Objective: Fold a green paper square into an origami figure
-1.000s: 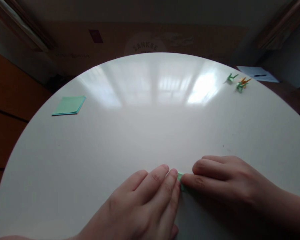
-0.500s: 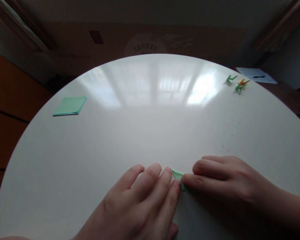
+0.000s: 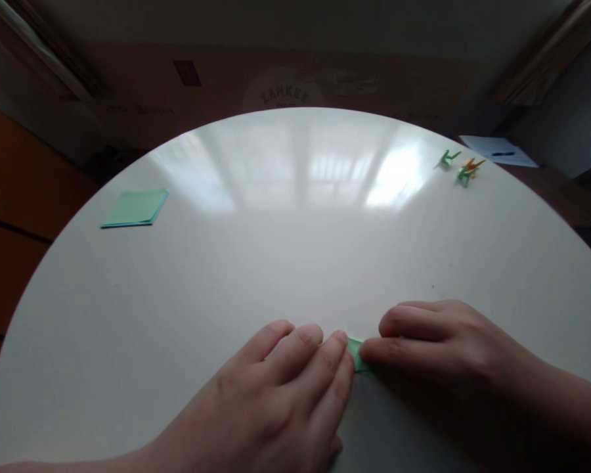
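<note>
A small folded piece of green origami paper (image 3: pixel 356 353) lies at the near middle of the white table, mostly covered by my fingers. From the left, my left hand (image 3: pixel 280 387) presses its fingertips down on the paper, the fingers close together and the thumb largely underneath. On the other side, my right hand (image 3: pixel 443 341) has its index fingertip on the paper's right edge, with the other fingers curled in. The right thumb is hidden, and how the folds run beneath the fingers cannot be made out.
A stack of square green and blue paper sheets (image 3: pixel 135 207) sits at the table's far left. Small folded paper figures, green (image 3: pixel 448 158) and orange (image 3: pixel 473 165), stand near the far right edge. Beyond it lies a white sheet (image 3: pixel 502 151) with a dark pen (image 3: pixel 503 154).
My left fingertips have slid slightly right over the green paper, toward my right index finger, and cover its left corner. My right hand stays at its edge. The view has shifted a little.
</note>
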{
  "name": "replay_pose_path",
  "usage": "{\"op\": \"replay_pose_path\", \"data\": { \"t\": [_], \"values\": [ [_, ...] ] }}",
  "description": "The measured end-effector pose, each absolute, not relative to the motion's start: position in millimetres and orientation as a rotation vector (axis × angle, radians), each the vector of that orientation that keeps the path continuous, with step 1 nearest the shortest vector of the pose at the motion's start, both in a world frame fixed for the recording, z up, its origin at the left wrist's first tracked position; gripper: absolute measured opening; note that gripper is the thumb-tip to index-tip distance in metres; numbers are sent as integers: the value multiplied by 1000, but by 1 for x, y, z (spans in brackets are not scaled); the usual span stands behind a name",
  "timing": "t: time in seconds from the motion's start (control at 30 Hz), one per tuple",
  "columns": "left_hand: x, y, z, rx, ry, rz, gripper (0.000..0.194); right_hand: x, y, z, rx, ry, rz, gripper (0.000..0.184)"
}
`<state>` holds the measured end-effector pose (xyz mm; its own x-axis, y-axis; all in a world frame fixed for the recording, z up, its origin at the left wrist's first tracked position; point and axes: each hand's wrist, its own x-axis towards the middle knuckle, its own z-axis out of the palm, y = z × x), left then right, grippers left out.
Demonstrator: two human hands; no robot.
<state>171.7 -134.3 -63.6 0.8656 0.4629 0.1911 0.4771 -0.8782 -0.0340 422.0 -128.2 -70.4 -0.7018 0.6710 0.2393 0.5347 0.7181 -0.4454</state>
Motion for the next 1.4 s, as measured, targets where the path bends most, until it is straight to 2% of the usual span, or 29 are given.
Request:
{"op": "replay_pose_path", "data": {
  "t": [0.2, 0.73, 1.1, 1.27, 1.4],
  "values": [
    [171, -134, -61, -2955, -752, -315, 34, 420, -127, -71, -1030, -2283, 726, 19],
    [172, -133, -62, -2962, -779, -324, 36, 422, -128, -69, -993, -2591, 413, 19],
    [172, -136, -60, -2973, -790, -324, 36, 423, -131, -64, -1032, -2615, 421, 18],
    [170, -135, -61, -2973, -766, -334, 35, 429, -127, -70, -1055, -2409, 435, 20],
    [172, -136, -60, -2997, -736, -343, 42, 434, -124, -70, -1033, -2311, 456, 21]
  ]
}}
